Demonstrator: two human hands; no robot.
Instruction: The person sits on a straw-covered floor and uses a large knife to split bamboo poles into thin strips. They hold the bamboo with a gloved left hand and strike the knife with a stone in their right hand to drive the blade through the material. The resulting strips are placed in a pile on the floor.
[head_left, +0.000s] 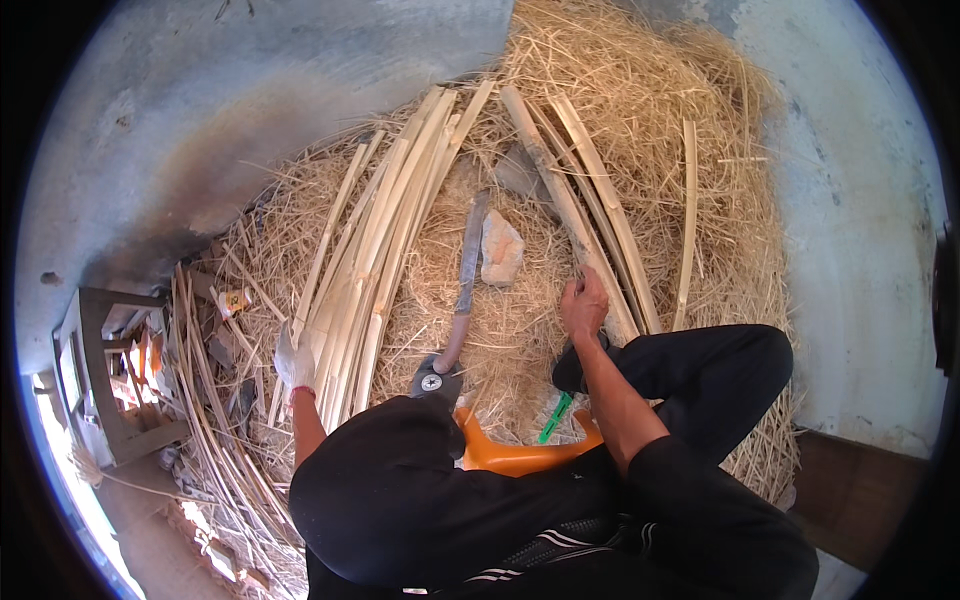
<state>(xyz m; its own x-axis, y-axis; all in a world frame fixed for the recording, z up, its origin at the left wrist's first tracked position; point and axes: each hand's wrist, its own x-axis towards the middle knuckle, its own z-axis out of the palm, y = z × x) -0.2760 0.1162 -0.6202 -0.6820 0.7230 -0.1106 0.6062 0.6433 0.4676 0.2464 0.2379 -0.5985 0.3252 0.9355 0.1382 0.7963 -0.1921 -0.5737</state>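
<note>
My right hand (585, 305) is closed, fingers curled, against the left side of a long split bamboo pole (557, 190). Whether anything is pinched in its fingers is hidden. On the left, my left hand (293, 360) wears a whitish covering that looks like a glove. It lies beside a bundle of pale bamboo strips (385, 235), its fingers blurred. Between the two groups of bamboo, a long-bladed machete (470, 255) lies with its handle end by my shoe (436, 381). A pale rough stone (502, 248) sits right next to the blade.
Straw (640, 70) covers the ground around me. An orange plastic seat (520, 456) is under me, with a green strip-like object (556, 418) by it. Metal-looking walls (860, 220) stand on both sides. A wooden frame (110, 370) and thin strips (215, 400) are at left.
</note>
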